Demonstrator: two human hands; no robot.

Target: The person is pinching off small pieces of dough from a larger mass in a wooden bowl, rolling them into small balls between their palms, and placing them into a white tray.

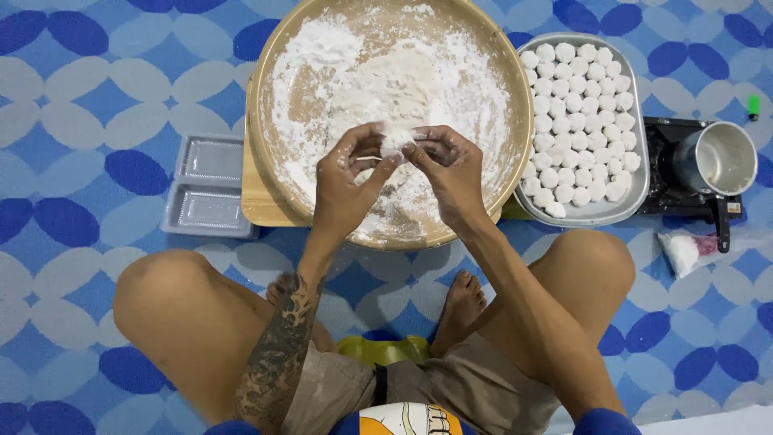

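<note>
Head view: left hand [348,181] and right hand [451,171] both pinch one white dough piece [394,145] with closed fingertips, above the floured round tray [266,105]

We hold a small white dough piece [394,143] between L hand [348,181] and R hand [451,173], fingertips pinching it over the round floured tray [278,76]. To the right, a metal tray [636,121] w/ rows of white dough balls [580,121]; beyond it a small pot [717,159] on a stove [664,193]. Two clear plastic containers [208,184] lie left.
</note>
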